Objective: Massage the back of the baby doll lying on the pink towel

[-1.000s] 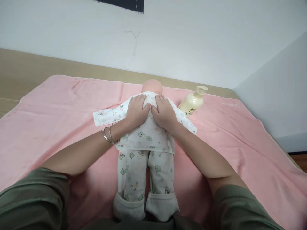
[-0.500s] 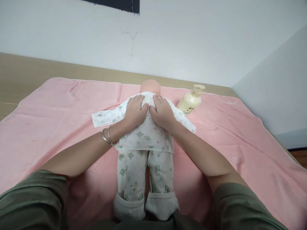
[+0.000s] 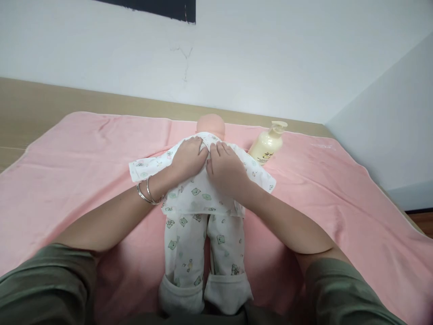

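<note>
A baby doll (image 3: 210, 124) with a smooth bare head lies stretched out, its head away from me; no face shows. It wears a white printed top (image 3: 203, 198) and matching trousers (image 3: 189, 250) with turned-up cuffs. My left hand (image 3: 190, 158) rests on the upper left of the top, fingers extended and thumb angled inward. Beside it, my right hand (image 3: 227, 169) lies flat on the upper right of the top. The cloth is creased between the two thumbs near the neck. Both hands are open.
A pink blanket (image 3: 111, 158) is spread under the doll over a wooden surface (image 3: 61, 92). To the right of the doll's shoulder stands a cream pump bottle (image 3: 267, 143). A white wall (image 3: 253, 54) rises behind.
My right hand has slid slightly down and inward over the top. My left hand has shifted a little to the left, and the cloth near the neck has creased more.
</note>
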A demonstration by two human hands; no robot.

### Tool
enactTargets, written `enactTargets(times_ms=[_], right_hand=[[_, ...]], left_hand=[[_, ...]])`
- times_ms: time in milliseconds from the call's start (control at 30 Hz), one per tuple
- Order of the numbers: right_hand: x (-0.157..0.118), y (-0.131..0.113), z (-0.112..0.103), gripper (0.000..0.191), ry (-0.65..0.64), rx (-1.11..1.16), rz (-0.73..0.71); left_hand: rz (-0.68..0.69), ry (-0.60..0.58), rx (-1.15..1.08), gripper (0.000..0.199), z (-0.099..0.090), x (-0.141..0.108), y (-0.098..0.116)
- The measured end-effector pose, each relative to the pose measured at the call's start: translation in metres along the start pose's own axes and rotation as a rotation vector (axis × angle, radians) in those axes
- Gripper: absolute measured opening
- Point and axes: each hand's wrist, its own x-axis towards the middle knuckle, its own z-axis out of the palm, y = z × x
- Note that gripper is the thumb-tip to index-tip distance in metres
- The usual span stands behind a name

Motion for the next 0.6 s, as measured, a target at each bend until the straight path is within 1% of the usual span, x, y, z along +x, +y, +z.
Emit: enactTargets(times_ms=[100, 233, 300, 367, 467, 600], right_hand=[[0.004, 0.005, 0.001, 0.053, -0.028, 0.062, -0.025], [0.024, 0.027, 0.003, 0.059, -0.11, 0.192, 0.106], [0.03, 0.034, 0.003, 0.062, -0.105, 0.214, 0.142], [0.031, 0.034, 0.002, 0.058, -0.083, 0.219, 0.133], [0.024, 0.026, 0.002, 0.045, -0.048, 0.173, 0.103], [0.015, 0.016, 0.007, 0.045, 0.027, 0.07, 0.024]], left_hand=[[-0.013, 0.007, -0.007, 0.025, 0.001, 0.002, -0.002], [0.067, 0.1, 0.103, 0.027, 0.005, -0.009, 0.005], [0.101, 0.133, 0.149, 0.028, 0.007, -0.015, 0.009], [0.107, 0.142, 0.151, 0.028, 0.006, -0.018, 0.011], [0.057, 0.073, 0.075, 0.026, 0.002, -0.012, 0.008], [-0.041, -0.08, -0.071, 0.03, -0.006, 0.004, -0.004]])
